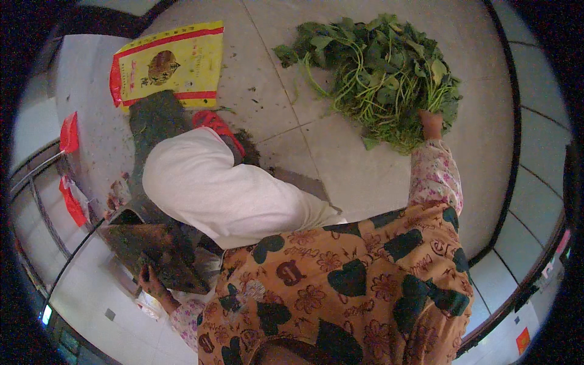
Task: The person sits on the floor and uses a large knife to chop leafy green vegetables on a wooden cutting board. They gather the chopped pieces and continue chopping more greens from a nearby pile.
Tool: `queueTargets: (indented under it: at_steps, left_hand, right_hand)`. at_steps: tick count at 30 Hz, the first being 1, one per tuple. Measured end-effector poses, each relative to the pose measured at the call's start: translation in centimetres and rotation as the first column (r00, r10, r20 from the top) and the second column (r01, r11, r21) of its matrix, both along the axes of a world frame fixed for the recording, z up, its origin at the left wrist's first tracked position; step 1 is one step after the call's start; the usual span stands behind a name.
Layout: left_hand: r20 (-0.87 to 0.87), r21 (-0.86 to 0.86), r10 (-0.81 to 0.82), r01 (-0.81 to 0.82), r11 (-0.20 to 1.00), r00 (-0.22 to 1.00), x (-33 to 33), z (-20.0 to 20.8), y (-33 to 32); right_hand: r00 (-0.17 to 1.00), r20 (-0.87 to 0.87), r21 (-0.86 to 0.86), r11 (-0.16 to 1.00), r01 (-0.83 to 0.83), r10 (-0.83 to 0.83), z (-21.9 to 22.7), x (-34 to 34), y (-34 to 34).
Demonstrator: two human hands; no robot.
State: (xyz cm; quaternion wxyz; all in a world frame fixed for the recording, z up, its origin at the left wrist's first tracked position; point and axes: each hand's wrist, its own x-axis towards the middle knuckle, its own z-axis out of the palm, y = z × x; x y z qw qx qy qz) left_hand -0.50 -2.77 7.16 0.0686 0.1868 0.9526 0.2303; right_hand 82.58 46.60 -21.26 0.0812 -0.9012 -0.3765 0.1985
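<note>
A large heap of leafy green stems (377, 73) lies on the floor at the far right. My right hand (431, 125) reaches into the near right side of this heap, and its fingers are hidden among the leaves. Down at the left, my left hand (152, 283) is beside a dark, dirty, squarish board or box (155, 249). Its fingers are curled in near the board's lower left edge; something small and dark seems to be between them, too unclear to name.
A yellow printed sack with red bands (201, 67) lies flat at the upper left, with a dark green cloth-like piece (157, 115) against it. Plant scraps (249, 143) lie beside a red shoe (222, 129). My white-trousered leg (219, 188) crosses the middle. A metal rack (39, 182) stands far left.
</note>
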Motion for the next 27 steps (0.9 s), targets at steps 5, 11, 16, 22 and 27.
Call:
queueTargets:
  at_steps: [5,11,16,22,27]
  left_hand:
    - [-0.068,-0.078,-0.018,0.013,0.997,0.998,1.0,0.7,2.1]
    - [-0.103,-0.011,-0.08,0.08,0.997,0.991,-1.1,-0.8,-1.6]
    - [-0.125,-0.03,-0.103,0.1,0.995,0.987,-1.2,-0.4,-0.7]
    - [-0.272,-0.166,0.062,-0.111,0.98,0.96,8.4,-0.4,-9.3]
    - [-0.438,-0.26,-0.24,0.134,0.956,0.866,0.7,-2.6,0.5]
  right_hand:
    - [0.975,0.222,0.173,0.985,-0.029,-0.01,10.2,-7.6,-0.2]
    - [0.956,0.205,0.412,0.868,-0.277,0.208,11.4,-17.1,0.3]
    - [0.924,-0.011,0.254,0.894,-0.368,0.383,7.9,-28.0,1.6]
    - [0.698,-0.144,0.222,0.711,-0.667,0.701,-1.8,-42.4,0.7]
    - [0.747,-0.095,0.094,0.753,-0.651,0.658,-1.6,-43.5,1.2]
